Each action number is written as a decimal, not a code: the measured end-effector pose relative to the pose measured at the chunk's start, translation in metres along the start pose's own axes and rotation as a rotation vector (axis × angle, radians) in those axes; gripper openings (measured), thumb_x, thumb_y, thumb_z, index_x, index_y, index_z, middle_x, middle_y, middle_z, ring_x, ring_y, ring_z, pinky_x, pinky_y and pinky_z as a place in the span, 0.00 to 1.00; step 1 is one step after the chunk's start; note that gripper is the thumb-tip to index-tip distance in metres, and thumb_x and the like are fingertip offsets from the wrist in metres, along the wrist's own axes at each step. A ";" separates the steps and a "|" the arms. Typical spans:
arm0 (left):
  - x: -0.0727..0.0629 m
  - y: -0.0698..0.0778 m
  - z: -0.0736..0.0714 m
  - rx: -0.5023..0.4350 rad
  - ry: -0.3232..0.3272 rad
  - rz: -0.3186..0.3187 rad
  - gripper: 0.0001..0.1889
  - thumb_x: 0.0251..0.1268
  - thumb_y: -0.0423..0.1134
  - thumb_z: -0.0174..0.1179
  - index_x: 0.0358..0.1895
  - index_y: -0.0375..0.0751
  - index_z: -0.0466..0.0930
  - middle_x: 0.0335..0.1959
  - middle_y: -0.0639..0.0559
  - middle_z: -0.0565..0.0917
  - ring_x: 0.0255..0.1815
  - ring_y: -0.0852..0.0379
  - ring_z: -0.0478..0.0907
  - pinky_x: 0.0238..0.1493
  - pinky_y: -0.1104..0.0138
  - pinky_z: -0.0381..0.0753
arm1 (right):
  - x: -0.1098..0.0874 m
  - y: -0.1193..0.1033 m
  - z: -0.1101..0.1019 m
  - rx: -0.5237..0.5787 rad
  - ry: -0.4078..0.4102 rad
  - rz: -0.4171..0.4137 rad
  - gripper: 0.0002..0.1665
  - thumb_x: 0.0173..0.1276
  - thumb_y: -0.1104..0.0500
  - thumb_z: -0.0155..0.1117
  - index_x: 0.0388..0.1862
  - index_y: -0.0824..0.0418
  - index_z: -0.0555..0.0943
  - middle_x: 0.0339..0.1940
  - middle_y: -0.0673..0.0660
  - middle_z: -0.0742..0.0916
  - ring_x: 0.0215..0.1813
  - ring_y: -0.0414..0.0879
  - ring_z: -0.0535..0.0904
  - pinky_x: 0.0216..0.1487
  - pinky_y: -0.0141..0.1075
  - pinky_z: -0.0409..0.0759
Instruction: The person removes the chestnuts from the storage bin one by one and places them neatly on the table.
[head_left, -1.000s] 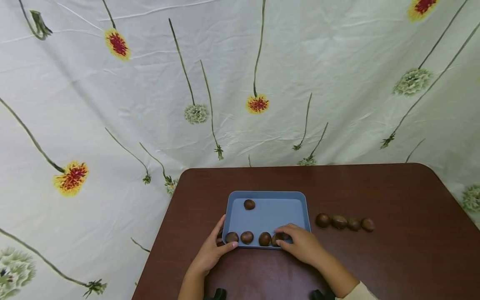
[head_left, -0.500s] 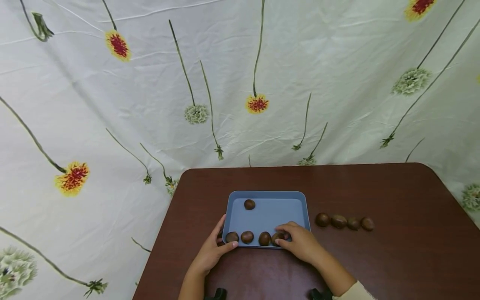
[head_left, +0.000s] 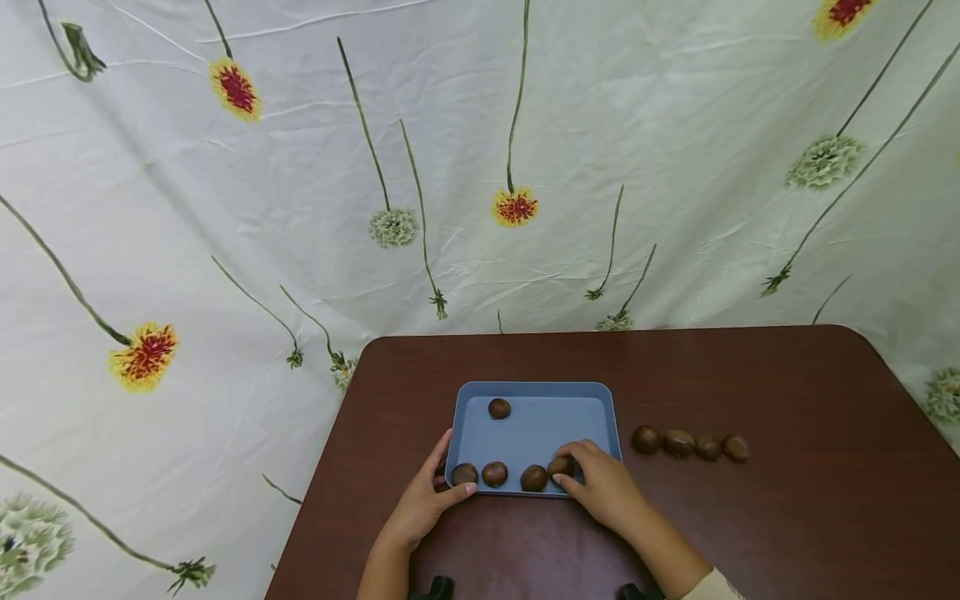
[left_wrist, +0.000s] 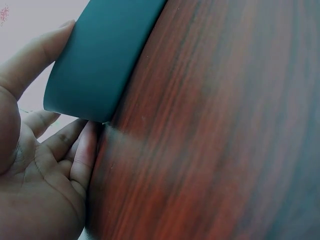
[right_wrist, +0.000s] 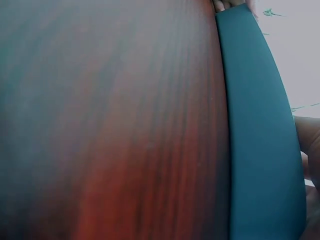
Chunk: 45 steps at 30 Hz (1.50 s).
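A blue tray (head_left: 551, 417) lies on the brown table, its wall (left_wrist: 105, 55) showing close up in the left wrist view. My left hand (head_left: 422, 498) grips the tray's near left corner, thumb at the front rim and fingers along the left side. Inside, my right hand (head_left: 603, 487) pinches a brown chestnut (head_left: 561, 467) between thumb and fingers near the front right. Just left of it sits another chestnut (head_left: 534, 478). Two more, a chestnut (head_left: 494, 474) and a corner chestnut (head_left: 464, 475), lie along the front. A single chestnut (head_left: 499, 408) sits at the back left.
Right of the tray, a row of several chestnuts (head_left: 678, 443) lies on the table (head_left: 795, 517). A white flowered cloth (head_left: 675, 125) hangs behind the table. Two dark objects, one of them a black piece (head_left: 441, 588), show at the bottom edge.
My right hand has shifted the pinched chestnut slightly right and toward the back. The chestnut beside it has also moved a little right. My left hand stays on the tray.
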<state>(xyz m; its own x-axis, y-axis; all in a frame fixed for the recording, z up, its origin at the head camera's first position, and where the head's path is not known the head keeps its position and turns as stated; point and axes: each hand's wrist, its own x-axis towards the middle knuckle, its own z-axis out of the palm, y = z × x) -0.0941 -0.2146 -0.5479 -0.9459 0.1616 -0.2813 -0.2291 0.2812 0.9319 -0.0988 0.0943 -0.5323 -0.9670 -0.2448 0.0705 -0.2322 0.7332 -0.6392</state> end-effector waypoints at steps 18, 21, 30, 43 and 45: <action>0.000 0.001 0.000 0.013 0.012 -0.005 0.53 0.60 0.48 0.73 0.82 0.67 0.45 0.80 0.45 0.59 0.60 0.47 0.77 0.57 0.56 0.77 | -0.004 0.008 -0.003 0.297 0.164 0.028 0.21 0.63 0.61 0.76 0.55 0.56 0.81 0.47 0.52 0.82 0.39 0.39 0.82 0.41 0.29 0.82; 0.000 0.001 0.000 0.016 0.017 -0.005 0.53 0.61 0.47 0.73 0.82 0.67 0.45 0.80 0.45 0.59 0.60 0.47 0.77 0.57 0.56 0.77 | -0.006 0.007 -0.008 0.386 0.168 0.079 0.23 0.63 0.61 0.75 0.56 0.55 0.81 0.47 0.53 0.84 0.39 0.39 0.83 0.39 0.30 0.82; 0.001 -0.001 0.000 0.028 0.002 0.007 0.53 0.62 0.48 0.72 0.83 0.67 0.44 0.82 0.43 0.56 0.63 0.45 0.76 0.60 0.52 0.77 | -0.015 0.001 -0.019 0.614 0.181 0.173 0.25 0.66 0.56 0.74 0.60 0.58 0.79 0.44 0.57 0.88 0.34 0.39 0.83 0.33 0.31 0.79; 0.001 -0.002 0.000 0.026 0.007 0.000 0.53 0.61 0.49 0.73 0.82 0.68 0.44 0.81 0.44 0.56 0.62 0.46 0.76 0.59 0.52 0.77 | -0.031 0.012 -0.036 0.763 0.254 0.108 0.24 0.72 0.61 0.67 0.64 0.64 0.76 0.41 0.62 0.87 0.39 0.45 0.89 0.44 0.28 0.83; 0.001 -0.002 0.000 0.027 0.007 0.000 0.53 0.61 0.49 0.73 0.82 0.68 0.44 0.81 0.44 0.57 0.62 0.46 0.76 0.59 0.52 0.77 | -0.035 0.015 -0.038 0.753 0.262 0.101 0.22 0.75 0.61 0.63 0.65 0.64 0.75 0.43 0.62 0.87 0.39 0.46 0.88 0.45 0.28 0.83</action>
<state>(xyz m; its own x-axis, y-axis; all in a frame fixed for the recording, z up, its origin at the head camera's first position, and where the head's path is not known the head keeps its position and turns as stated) -0.0947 -0.2153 -0.5502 -0.9476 0.1545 -0.2796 -0.2231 0.3065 0.9253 -0.0729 0.1380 -0.5146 -0.9944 0.0250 0.1025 -0.0996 0.0962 -0.9904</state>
